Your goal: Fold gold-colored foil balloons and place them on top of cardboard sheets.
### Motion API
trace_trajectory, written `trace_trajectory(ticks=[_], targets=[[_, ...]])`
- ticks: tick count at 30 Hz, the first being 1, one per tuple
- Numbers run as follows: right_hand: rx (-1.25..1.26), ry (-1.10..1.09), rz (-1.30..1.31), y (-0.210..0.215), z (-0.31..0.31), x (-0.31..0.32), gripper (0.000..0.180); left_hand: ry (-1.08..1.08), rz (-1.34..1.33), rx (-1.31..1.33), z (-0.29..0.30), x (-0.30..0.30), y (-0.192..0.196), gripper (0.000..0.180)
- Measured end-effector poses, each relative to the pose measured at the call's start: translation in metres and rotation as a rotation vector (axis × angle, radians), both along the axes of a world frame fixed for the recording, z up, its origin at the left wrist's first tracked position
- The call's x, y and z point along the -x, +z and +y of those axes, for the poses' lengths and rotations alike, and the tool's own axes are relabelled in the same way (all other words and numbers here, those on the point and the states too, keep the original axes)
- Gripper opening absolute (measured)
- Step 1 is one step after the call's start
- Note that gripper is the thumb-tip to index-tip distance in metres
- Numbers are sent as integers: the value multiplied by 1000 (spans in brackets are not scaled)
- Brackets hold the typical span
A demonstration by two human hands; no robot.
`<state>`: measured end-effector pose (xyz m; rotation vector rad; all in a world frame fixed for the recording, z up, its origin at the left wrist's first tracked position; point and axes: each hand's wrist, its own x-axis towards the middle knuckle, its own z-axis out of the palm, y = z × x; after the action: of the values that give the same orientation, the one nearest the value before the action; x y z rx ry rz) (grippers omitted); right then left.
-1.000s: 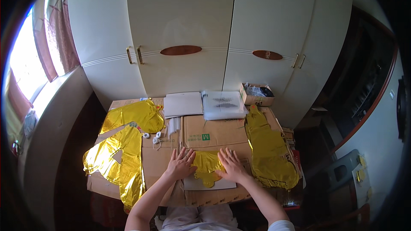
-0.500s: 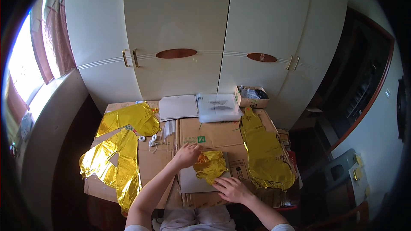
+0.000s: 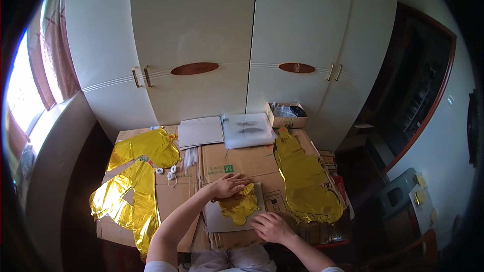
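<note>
A small crumpled piece of gold foil, apparently a deflated foil balloon, lies on a pale grey board at the front middle. My left hand rests flat across its upper part, fingers stretched to the right, hiding some of it. By the board's lower right edge, my right hand lies palm down with its fingers extended, just beside the foil and holding nothing visible. A long flat gold foil balloon stretches along the right. On the left lie a curved gold foil balloon and another with a cut-out hole.
Flattened cardboard covers the table. White ribbon rolls and a bundle of white sticks lie left of centre. Behind are grey boards, a clear plastic pack and an open carton, before a tall cupboard.
My left hand has come down from the foil's upper left onto its top and flattened there. The foil lies flatter; my right hand has slid slightly down, away from it. The view has shifted.
</note>
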<state>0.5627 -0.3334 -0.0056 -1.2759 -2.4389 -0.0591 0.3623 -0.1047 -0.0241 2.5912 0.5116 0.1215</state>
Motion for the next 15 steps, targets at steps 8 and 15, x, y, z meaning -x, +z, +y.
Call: trace_trajectory(ticks=[8,15], targets=[[-55,-3,10,-4,1,1,25,-7,100,-294,-30,7,4,58],[-157,53,-192,10,4,-1,24,-24,122,-426,-38,8,2,60]])
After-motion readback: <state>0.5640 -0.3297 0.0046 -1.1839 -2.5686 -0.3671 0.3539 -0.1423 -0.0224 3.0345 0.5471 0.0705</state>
